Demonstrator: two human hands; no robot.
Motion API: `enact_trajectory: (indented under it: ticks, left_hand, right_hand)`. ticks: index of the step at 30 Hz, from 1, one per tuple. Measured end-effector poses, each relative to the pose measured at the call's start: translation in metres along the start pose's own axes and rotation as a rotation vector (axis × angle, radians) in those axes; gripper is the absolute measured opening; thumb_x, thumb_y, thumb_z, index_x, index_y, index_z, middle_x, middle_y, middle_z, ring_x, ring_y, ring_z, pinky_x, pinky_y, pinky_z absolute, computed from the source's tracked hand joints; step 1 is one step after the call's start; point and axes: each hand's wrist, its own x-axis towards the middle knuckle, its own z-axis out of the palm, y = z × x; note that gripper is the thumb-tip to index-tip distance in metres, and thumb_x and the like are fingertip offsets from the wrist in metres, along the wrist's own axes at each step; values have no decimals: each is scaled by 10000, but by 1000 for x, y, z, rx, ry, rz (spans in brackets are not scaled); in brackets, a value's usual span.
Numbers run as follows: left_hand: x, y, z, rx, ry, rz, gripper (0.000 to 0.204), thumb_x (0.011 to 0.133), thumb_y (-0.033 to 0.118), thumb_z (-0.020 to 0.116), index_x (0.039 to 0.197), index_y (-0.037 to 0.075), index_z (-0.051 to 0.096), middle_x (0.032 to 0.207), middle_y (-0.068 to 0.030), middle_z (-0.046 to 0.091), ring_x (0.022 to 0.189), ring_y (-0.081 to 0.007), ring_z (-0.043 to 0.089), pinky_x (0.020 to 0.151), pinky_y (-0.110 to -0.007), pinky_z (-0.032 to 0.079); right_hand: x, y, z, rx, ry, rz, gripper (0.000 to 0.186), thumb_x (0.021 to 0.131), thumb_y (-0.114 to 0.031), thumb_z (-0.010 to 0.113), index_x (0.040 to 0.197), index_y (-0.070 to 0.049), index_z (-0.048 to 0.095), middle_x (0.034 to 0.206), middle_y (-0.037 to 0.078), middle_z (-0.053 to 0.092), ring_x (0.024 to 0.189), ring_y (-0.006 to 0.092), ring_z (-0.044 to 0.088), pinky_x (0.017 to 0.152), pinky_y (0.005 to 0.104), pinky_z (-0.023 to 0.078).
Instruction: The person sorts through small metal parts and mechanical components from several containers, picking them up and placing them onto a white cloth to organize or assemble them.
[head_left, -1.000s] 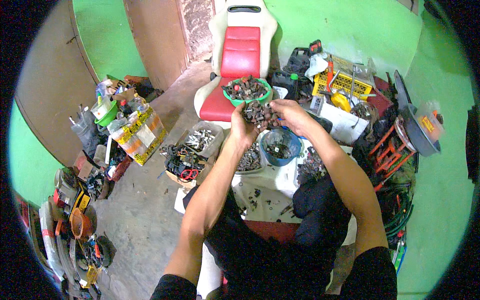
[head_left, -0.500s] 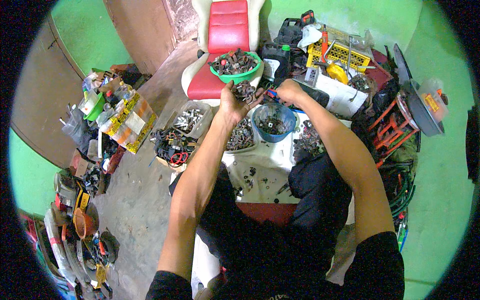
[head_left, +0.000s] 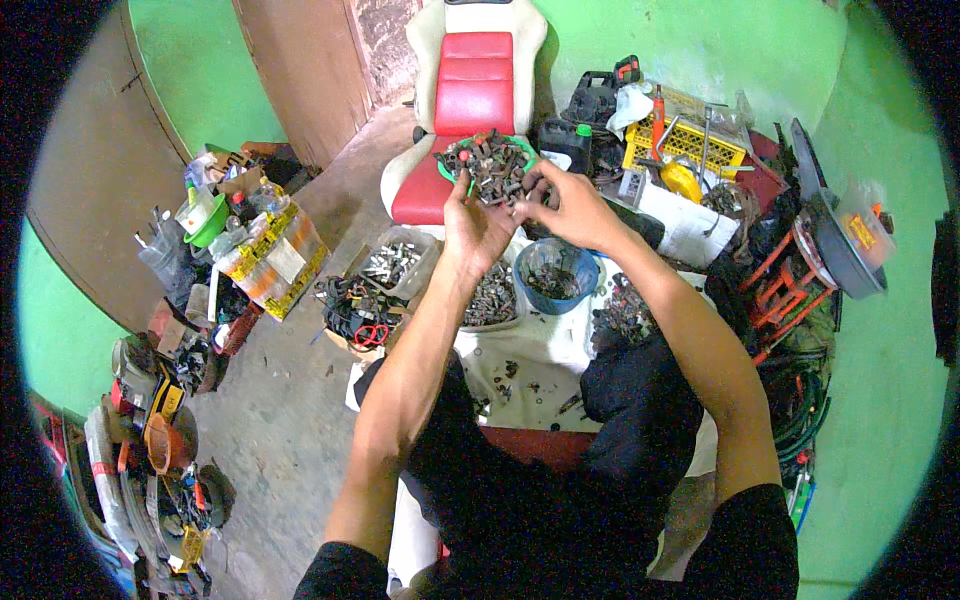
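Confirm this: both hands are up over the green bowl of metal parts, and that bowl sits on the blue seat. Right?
Not quite. The seat is red and white, not blue; the head view shows it. The rest holds: left hand and right hand are over the green bowl of metal parts.

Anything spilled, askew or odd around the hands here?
Yes: small dark metal parts lie loose across the white sheet below the blue bowl, outside any container. Both hands are raised over them.

A red and white seat (head_left: 468,95) stands by the green wall (head_left: 720,40). A yellow crate (head_left: 690,145) sits beside it, and a blue bucket (head_left: 556,275) is near.
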Motion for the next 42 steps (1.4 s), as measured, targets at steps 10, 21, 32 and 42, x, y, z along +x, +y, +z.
enact_trajectory:
  ticks: [10,21,32,42]
  left_hand:
    - [-3,-2,-9,-137,-19,51,492,965,400,322,1315,62,394,1302,-151,471,1194,-319,439,938,-413,394]
    - [-6,2,-3,-191,74,90,485,980,390,266,1308,62,411,1325,-160,453,1255,-290,398,1081,-470,294]
    - [0,10,-6,-56,17,135,453,975,410,283,1327,161,421,1358,-83,445,1265,-280,393,1060,-516,273]
    - [1,5,-3,-15,19,182,462,983,388,262,1290,90,437,1289,-91,500,1198,-266,447,1049,-408,312]
  right_hand:
    - [5,-3,17,18,1,128,347,736,-198,730,994,-27,572,833,185,653,820,345,640,721,430,493]
    - [7,21,12,555,-104,306,197,870,-160,597,1018,-32,618,816,60,642,617,115,581,574,298,477]
    - [1,35,23,1368,-262,665,168,886,-187,578,993,-61,551,850,11,560,707,107,491,634,277,422]
    - [1,-3,42,139,12,240,467,792,-370,685,1060,-21,528,799,171,628,729,286,637,625,386,491]
